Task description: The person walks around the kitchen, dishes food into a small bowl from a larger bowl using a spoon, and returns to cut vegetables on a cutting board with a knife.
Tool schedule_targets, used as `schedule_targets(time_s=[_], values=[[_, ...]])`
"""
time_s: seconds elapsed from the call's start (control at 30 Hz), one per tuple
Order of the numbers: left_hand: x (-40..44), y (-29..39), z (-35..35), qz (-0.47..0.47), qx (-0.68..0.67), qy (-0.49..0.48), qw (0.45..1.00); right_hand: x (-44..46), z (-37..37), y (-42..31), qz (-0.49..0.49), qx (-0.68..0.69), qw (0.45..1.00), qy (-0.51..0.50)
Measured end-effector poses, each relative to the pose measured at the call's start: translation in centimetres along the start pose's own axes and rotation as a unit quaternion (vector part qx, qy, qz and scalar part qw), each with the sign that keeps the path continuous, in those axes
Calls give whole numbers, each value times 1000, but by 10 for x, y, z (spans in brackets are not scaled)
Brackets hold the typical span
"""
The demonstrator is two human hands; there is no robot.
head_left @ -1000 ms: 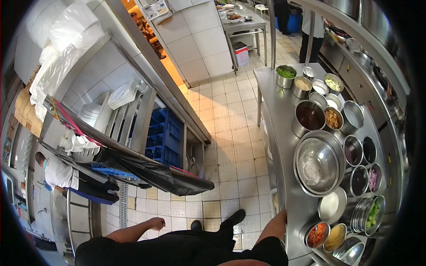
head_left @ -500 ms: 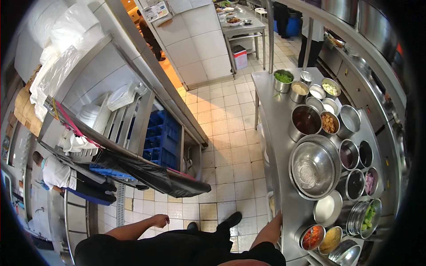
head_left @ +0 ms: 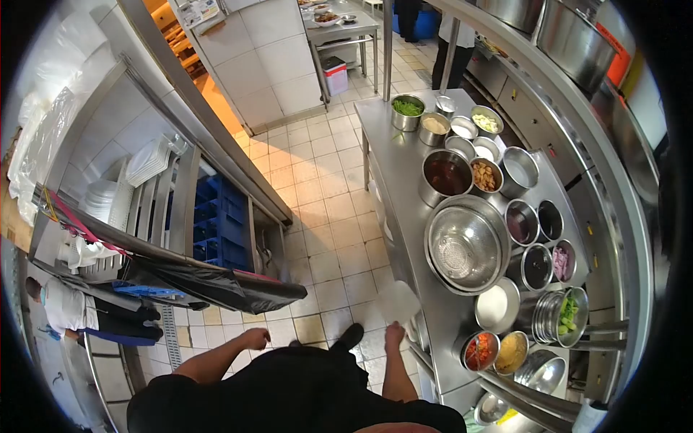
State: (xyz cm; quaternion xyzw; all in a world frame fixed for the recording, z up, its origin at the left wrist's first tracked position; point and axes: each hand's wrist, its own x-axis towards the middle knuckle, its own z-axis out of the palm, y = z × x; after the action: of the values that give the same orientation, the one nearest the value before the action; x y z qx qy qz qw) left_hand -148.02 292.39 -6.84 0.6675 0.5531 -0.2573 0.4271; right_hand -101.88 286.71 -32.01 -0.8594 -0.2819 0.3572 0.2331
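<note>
My right hand [head_left: 395,334] is closed on the near edge of a white plate [head_left: 399,303], which is slightly blurred. It holds the plate over the floor beside the steel counter [head_left: 395,160]. My left hand [head_left: 256,338] hangs over the tiles on the other side, fingers curled, with nothing visible in it. Nearest the right hand on the counter are a steel bowl of chopped red vegetable [head_left: 480,351], a bowl of yellowish paste [head_left: 511,352] and a bowl of white contents [head_left: 497,306]. A large perforated colander [head_left: 465,249] sits farther up.
A rack [head_left: 166,202] with stacked white dishes [head_left: 148,162] and a blue crate [head_left: 219,220] stands left, black plastic [head_left: 216,287] along its edge. A person [head_left: 79,309] bends at far left; another [head_left: 452,54] stands beyond the counter. Tiled floor [head_left: 317,238] runs between.
My right hand, earlier at the counter's side with its fingers hidden, now shows with a plate in it. The view has turned right. My left hand stays low and curled.
</note>
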Motion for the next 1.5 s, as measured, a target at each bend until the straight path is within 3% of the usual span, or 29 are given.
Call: schedule_targets(time_s=[0.03,0.07,0.1,0.13,0.17,0.27,0.33,0.47,0.57,0.63,0.77,0.9,0.97,1.13,1.5], values=[[11,11,-5,7,-5,15,1000,-10,1,-9,4,45,999,-29],[31,12,-2,-12,-135,19,991,-21,1,-18,10,89,994,-58],[25,48,-24,-20,-151,25,988,-34,-6,-43,60,129,988,-56],[34,65,-33,-4,-230,32,973,-47,-18,-71,32,95,993,-65],[61,60,-27,77,-244,61,965,-57,-31,-98,2,60,995,-73],[51,136,-88,37,-417,-14,908,-73,-59,-165,-59,122,983,-128],[51,165,-121,79,-442,-18,894,-69,-65,-196,-95,152,971,-156],[74,198,-171,156,-450,-44,878,-46,-79,-259,-177,78,965,-177],[139,187,-181,207,-504,16,839,-46,-98,-328,-240,18,957,-162],[149,184,-213,207,-546,0,812,-30,-101,-355,-298,28,939,-167],[172,168,-281,207,-596,5,776,-12,-124,-416,-225,-33,943,-241],[202,145,-344,170,-622,41,764,8,-121,-464,-272,-164,945,-74],[211,140,-371,206,-606,102,762,24,-116,-472,-278,33,956,-84],[209,150,-426,248,-646,96,715,34,-116,-518,-250,164,948,-107],[218,178,-449,297,-606,54,736,49,-121,-552,-239,176,949,-107]])
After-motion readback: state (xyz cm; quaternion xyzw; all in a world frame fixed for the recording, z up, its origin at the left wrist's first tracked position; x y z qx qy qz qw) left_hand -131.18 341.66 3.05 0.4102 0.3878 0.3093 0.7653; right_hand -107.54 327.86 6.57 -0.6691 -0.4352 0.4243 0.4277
